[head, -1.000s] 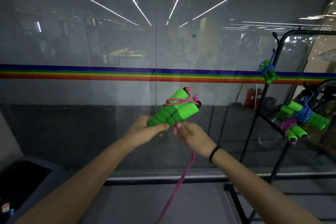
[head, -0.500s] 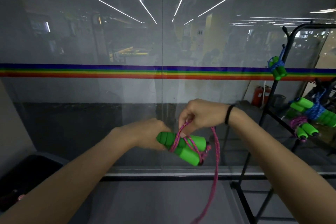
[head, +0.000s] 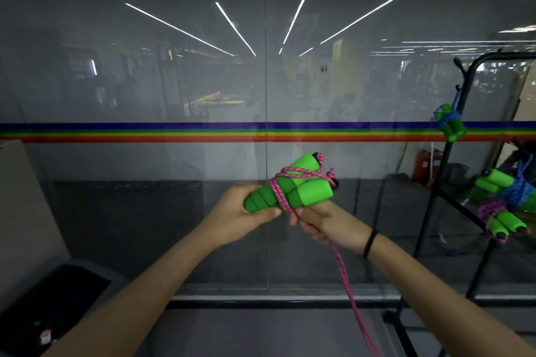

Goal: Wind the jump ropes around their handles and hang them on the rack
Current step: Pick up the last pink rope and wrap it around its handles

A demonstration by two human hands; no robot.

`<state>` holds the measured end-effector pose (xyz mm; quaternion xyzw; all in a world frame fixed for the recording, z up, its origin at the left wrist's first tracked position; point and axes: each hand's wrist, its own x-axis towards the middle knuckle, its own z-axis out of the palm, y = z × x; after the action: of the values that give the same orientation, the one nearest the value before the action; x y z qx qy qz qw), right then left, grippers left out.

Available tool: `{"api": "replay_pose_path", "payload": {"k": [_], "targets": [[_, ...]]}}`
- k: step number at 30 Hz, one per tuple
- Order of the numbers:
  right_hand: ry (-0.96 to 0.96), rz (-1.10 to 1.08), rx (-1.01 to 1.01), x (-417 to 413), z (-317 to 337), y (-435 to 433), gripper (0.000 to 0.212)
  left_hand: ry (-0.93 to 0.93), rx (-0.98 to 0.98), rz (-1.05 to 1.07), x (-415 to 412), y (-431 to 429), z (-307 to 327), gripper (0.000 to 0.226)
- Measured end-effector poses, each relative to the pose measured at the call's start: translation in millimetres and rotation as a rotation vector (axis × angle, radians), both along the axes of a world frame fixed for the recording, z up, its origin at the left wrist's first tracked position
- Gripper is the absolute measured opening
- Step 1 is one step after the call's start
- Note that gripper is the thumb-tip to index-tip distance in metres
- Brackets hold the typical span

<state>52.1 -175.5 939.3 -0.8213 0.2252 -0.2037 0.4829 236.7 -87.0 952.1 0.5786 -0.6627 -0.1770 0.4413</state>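
Ahead of me stands a glass wall point(head: 174, 81) with a rainbow stripe point(head: 116, 132) running across it. At 3 o'clock I see the black rack point(head: 459, 113), and wound jump ropes already hang on it: a blue-corded bundle point(head: 451, 126) high on the post, a second blue-corded bundle point(head: 504, 187) lower down, and a purple-corded bundle point(head: 503, 219) just beneath that one, touching it.

Near the centre, my left hand point(head: 240, 216) is curled around the lower, ribbed end of the paired green handles point(head: 293, 188), thumb pressed along their underside. The handles point up toward 1 o'clock from that hand, lying side by side and touching. A pink rope point(head: 348, 293) crosses them in several turns near their middle and loops over their upper ends.

My right hand point(head: 327, 223) sits just at 4 o'clock of the handles, directly below their thick end, fingers pinched together on the rope where it leaves the wraps. From that hand the loose rope drops toward 5 o'clock, out of the bottom edge. A black band point(head: 371, 243) circles that wrist.
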Motion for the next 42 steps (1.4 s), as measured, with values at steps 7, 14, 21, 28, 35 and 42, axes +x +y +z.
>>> {"api": "replay_pose_path", "payload": {"k": [7, 14, 21, 28, 35, 42], "targets": [[0.407, -0.033, -0.753, -10.2, 20.9, 26.6, 0.018, -0.488, 0.063, 0.325, -13.1, -2.5, -6.0, 0.035], [0.256, 0.122, -0.638, -16.3, 48.8, 14.8, 0.011, -0.756, 0.283, -0.148, -11.5, 10.7, 11.6, 0.027], [-0.291, 0.206, 0.082, -12.1, 35.5, 3.8, 0.034, -0.410, 0.268, -0.446, -11.4, 16.6, 30.6, 0.020], [-0.347, -0.059, 0.181, 13.8, -1.2, 5.8, 0.029, 0.381, 0.148, -0.189, -23.4, 12.4, 18.6, 0.012], [0.187, -0.138, -0.513, -11.7, 5.0, 22.5, 0.029, 0.051, 0.112, 0.315, 5.6, -3.7, -3.5, 0.035], [0.226, -0.006, -0.744, -24.3, 42.0, 20.7, 0.018, -0.593, 0.245, -0.255, -0.5, 17.2, -8.4, 0.023]]}}
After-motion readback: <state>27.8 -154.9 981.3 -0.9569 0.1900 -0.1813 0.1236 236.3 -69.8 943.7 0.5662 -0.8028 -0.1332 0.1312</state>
